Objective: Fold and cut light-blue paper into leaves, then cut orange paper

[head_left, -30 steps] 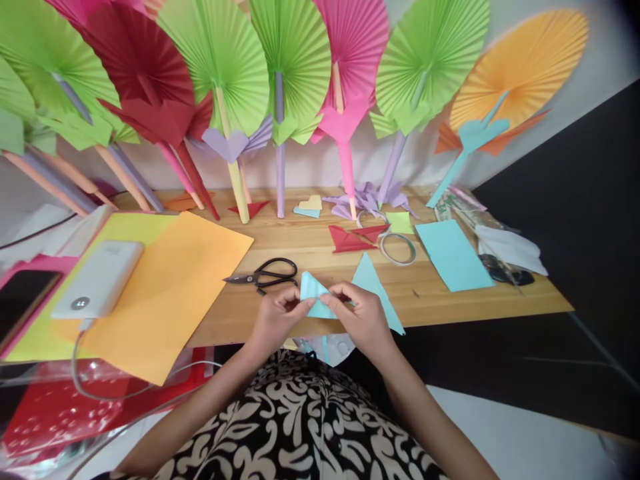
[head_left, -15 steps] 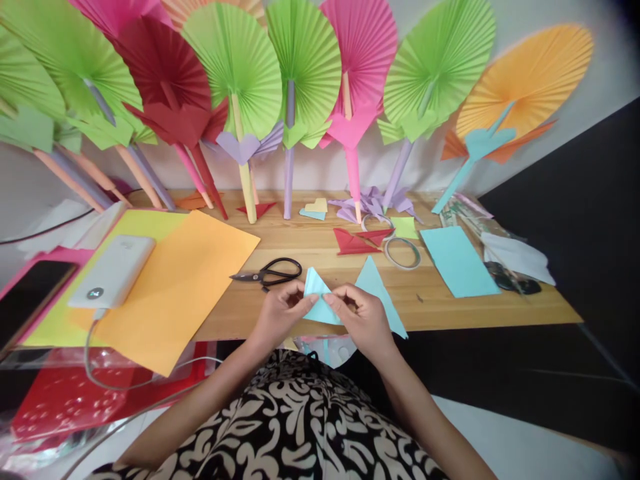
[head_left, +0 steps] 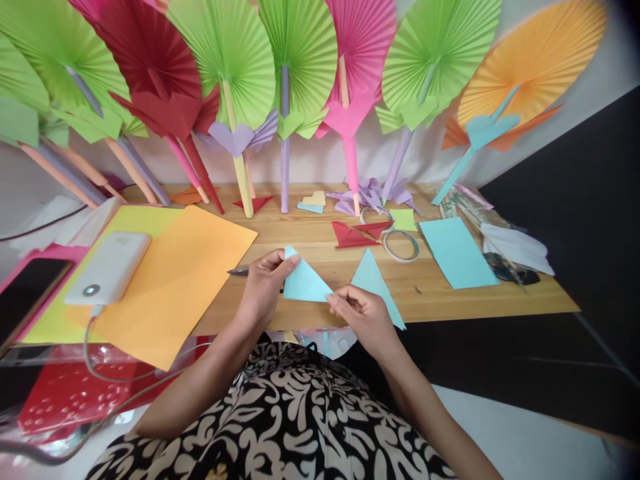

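Between my hands is a light blue paper triangle (head_left: 306, 283), held just above the table's front edge. My left hand (head_left: 265, 283) pinches its upper left corner between thumb and fingers. At the lower right tip, my right hand (head_left: 363, 310) grips the paper the same way. A second blue paper triangle (head_left: 377, 285) lies on the table right behind my right hand. Only the blade tip of the black scissors (head_left: 239, 271) shows, since my left hand covers the rest.
Orange paper (head_left: 200, 267) and a white power bank (head_left: 110, 267) lie left on the wooden table (head_left: 290, 233). Tape rolls (head_left: 401, 245), red folded paper (head_left: 356, 235) and a blue sheet (head_left: 457, 253) lie to the right. Several paper fans (head_left: 300, 67) lean against the wall.
My left hand has moved left and up to the triangle's upper corner, now covering most of the scissors. My right hand has slid to the lower right tip, and the paper is spread wider.
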Tool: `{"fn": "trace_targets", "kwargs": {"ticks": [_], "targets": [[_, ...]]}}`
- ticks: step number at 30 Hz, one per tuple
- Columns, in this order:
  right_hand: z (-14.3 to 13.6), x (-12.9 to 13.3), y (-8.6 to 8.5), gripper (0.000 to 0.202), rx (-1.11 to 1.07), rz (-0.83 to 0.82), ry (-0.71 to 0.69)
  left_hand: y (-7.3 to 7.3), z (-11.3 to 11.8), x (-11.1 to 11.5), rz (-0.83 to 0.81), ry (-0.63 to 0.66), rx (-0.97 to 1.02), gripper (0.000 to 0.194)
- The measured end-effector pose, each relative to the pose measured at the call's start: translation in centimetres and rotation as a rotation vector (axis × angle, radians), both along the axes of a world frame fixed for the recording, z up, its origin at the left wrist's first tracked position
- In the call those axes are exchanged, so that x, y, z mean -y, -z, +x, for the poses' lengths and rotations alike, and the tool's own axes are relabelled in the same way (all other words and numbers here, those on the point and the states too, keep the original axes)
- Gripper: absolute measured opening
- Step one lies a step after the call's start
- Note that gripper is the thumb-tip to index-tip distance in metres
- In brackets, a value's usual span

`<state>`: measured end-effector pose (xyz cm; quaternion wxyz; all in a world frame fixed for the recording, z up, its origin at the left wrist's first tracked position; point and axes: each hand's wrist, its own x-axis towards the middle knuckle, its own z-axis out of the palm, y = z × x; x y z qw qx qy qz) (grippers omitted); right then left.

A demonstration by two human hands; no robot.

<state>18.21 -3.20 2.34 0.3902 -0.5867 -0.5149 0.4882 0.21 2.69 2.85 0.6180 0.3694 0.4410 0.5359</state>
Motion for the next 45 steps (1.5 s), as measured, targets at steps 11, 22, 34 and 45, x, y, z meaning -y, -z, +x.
{"fn": "trace_targets", "kwargs": {"ticks": [11,22,34,45], "targets": [[2.2,0.1,-1.8,0.024,0.185,0.16,-0.068,-0.8,-0.7,0.0,0.116,0.157,-0.212,0.038],[-1.2,-0.1,0.0,0.03,0.094,0.176,0.043,-0.7,-1.1,0.4,0.201,-0.04,-0.124,0.029],[-2.1,0.1,0.4,0.025,0.362,0.393,0.183,2.2,2.9,4.3,-0.009,0.207,-0.109,0.044],[-1.8,0.6,1.1,0.029,0.455,0.414,0.173,1.7,1.8,3.4,-0.057,0.156,-0.036,0.038]]}}
